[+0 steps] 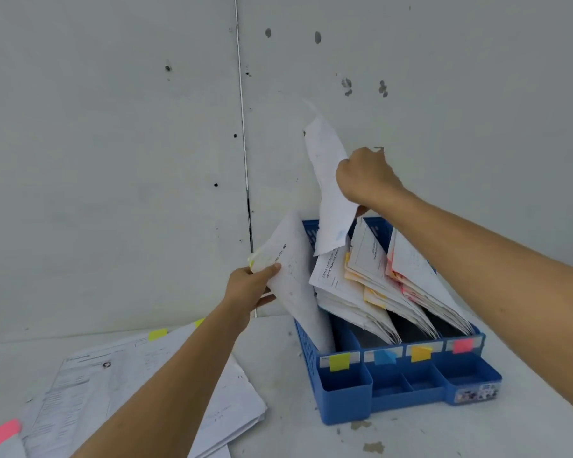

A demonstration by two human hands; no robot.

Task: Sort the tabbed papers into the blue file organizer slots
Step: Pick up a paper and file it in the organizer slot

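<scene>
While a loose pile of papers point(129, 385) lies unsorted on the counter point(278, 358) at about 7 o'clock, with a pink tab point(0, 438) and a yellow tab point(158, 334) at its edges, the sorting looks well begun but not finished. Toward 4 o'clock stands the blue organizer point(344, 404), its front labelled yellow, blue, orange and pink over four slots. The three right-hand slots hold leaning stacks point(377, 292), some with orange and pink tabs showing.

Just past them, the left hand point(252, 289) has its grip pinched on a yellow-tabbed sheet point(295, 276), whose lower end is down in the yellow-labelled slot at the organizer's 9 o'clock side. Farther off, near 1 o'clock, the right hand point(364, 176) has its grip clamped on a second sheet point(328, 180), held upright above the blue-labelled slot. Both sheets need seating, I judge, and then the pile needs working through.
</scene>
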